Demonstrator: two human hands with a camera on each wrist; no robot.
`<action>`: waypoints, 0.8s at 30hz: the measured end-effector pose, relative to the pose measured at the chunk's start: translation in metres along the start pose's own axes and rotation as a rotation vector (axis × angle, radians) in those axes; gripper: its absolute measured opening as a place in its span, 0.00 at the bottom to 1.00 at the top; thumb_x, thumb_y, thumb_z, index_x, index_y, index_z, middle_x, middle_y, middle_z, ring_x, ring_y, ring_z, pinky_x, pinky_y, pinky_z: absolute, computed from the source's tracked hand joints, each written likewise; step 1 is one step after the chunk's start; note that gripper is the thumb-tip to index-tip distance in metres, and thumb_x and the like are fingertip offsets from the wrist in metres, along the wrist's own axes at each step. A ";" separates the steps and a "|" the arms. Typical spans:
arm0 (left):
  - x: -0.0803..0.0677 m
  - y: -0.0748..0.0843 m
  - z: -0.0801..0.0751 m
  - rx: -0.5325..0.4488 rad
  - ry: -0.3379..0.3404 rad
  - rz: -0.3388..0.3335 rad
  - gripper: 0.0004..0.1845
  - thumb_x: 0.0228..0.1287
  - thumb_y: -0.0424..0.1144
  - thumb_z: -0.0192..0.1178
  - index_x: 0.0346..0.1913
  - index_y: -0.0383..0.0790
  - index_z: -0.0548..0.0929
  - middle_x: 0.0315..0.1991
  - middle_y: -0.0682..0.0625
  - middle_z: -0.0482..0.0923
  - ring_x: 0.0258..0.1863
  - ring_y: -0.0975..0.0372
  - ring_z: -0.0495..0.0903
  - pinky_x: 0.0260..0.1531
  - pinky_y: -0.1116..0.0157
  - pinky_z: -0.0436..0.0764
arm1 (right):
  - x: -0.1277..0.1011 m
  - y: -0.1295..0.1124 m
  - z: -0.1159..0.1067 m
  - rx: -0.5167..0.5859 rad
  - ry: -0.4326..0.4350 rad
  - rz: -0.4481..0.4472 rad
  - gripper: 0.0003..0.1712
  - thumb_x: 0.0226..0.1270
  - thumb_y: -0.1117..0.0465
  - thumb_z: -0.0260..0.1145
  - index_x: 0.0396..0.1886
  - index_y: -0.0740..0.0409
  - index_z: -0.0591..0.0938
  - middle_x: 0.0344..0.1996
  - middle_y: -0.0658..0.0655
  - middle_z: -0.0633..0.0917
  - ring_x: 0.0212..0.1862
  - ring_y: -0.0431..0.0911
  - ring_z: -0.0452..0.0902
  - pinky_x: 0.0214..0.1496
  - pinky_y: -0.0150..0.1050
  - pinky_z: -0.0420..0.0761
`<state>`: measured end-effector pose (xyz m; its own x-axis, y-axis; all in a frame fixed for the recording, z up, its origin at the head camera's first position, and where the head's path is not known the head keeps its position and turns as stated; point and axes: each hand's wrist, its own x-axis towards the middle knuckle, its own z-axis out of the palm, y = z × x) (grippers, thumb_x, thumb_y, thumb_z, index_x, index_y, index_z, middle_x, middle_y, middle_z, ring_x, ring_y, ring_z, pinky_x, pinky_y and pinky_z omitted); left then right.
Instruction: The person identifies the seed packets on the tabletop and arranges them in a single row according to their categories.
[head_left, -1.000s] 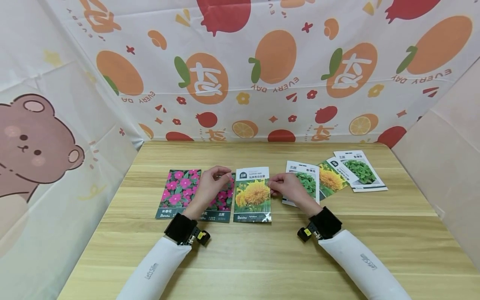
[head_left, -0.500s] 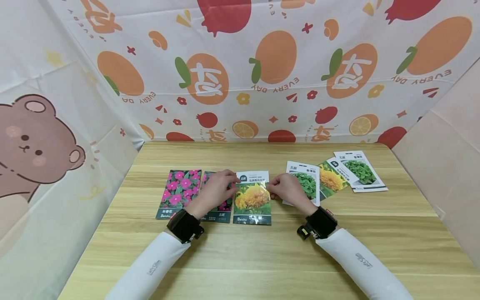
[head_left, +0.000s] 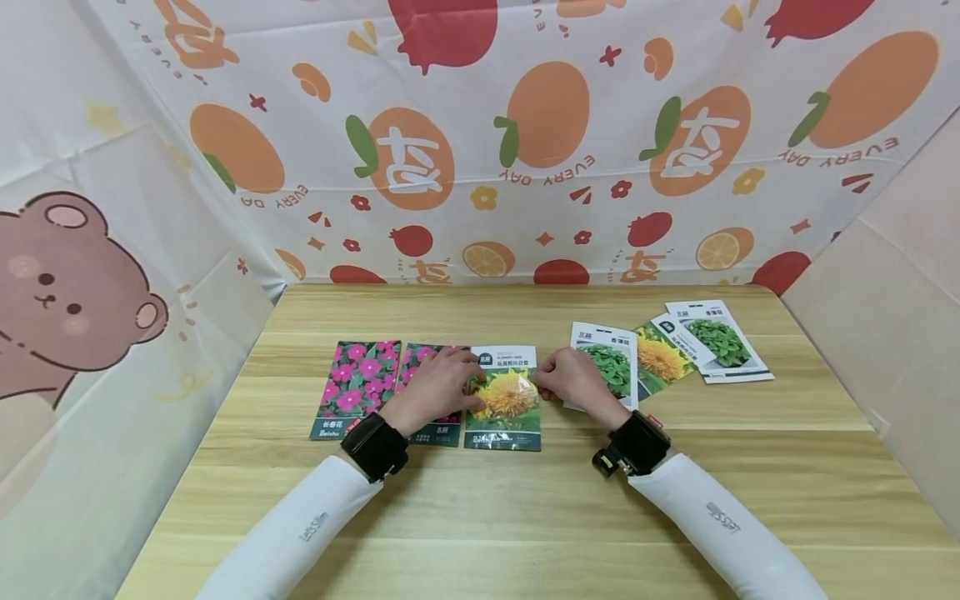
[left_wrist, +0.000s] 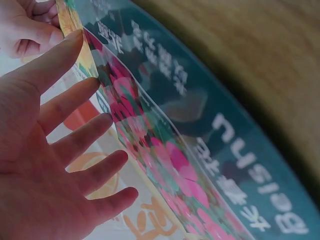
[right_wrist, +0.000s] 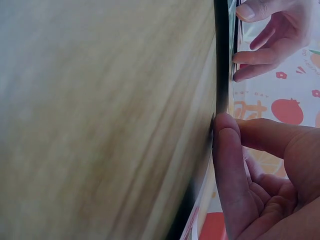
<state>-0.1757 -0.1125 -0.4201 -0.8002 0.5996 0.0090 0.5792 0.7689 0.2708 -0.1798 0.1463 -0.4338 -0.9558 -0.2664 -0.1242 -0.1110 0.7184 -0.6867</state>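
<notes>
At centre of the surface (head_left: 525, 500), the sunflower packet (head_left: 504, 400) lies flat beside a pink packet (head_left: 431, 392). Left hand (head_left: 438, 385), fingers straight, presses its edge; right hand (head_left: 572, 379) pinches the other edge. Risk: uneven pushing could slide it over its neighbour.

"Beishu" on pink-flower seed packet (left_wrist: 260, 200)

Wooden surface (head_left: 525, 500) carrying seed packets lying flat: two pink-flower packets (head_left: 358, 385) at left, sunflower packet (head_left: 504, 400) centrally, overlapping green-leaf and sunflower packets (head_left: 678, 346) at right.
</notes>
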 end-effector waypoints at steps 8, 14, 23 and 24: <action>-0.001 0.002 0.000 -0.015 -0.003 -0.016 0.20 0.63 0.50 0.74 0.54 0.47 0.88 0.65 0.43 0.78 0.71 0.46 0.70 0.72 0.40 0.65 | -0.001 0.000 0.000 -0.001 -0.006 -0.019 0.24 0.77 0.56 0.65 0.16 0.56 0.84 0.16 0.52 0.83 0.20 0.47 0.75 0.36 0.40 0.71; 0.001 0.005 0.001 -0.028 -0.002 -0.010 0.19 0.63 0.48 0.74 0.54 0.46 0.87 0.64 0.43 0.78 0.70 0.46 0.70 0.73 0.40 0.63 | -0.006 0.001 -0.005 0.013 -0.002 -0.023 0.23 0.77 0.56 0.65 0.18 0.57 0.84 0.17 0.52 0.83 0.21 0.47 0.75 0.36 0.41 0.70; 0.002 0.007 -0.002 -0.010 -0.022 -0.025 0.19 0.64 0.48 0.74 0.55 0.46 0.88 0.66 0.42 0.77 0.72 0.45 0.68 0.74 0.39 0.61 | -0.015 0.007 -0.034 0.008 0.075 0.007 0.21 0.80 0.54 0.61 0.28 0.60 0.88 0.23 0.55 0.85 0.25 0.47 0.76 0.34 0.40 0.69; 0.002 0.007 -0.003 -0.013 -0.014 -0.026 0.19 0.64 0.48 0.74 0.55 0.46 0.88 0.66 0.42 0.76 0.72 0.45 0.68 0.74 0.39 0.61 | -0.016 0.009 -0.039 0.000 0.090 0.017 0.20 0.80 0.53 0.61 0.30 0.59 0.88 0.24 0.55 0.85 0.26 0.47 0.76 0.33 0.40 0.69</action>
<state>-0.1736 -0.1070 -0.4154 -0.8125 0.5828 -0.0112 0.5564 0.7812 0.2832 -0.1761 0.1821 -0.4104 -0.9782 -0.1954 -0.0703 -0.0949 0.7219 -0.6854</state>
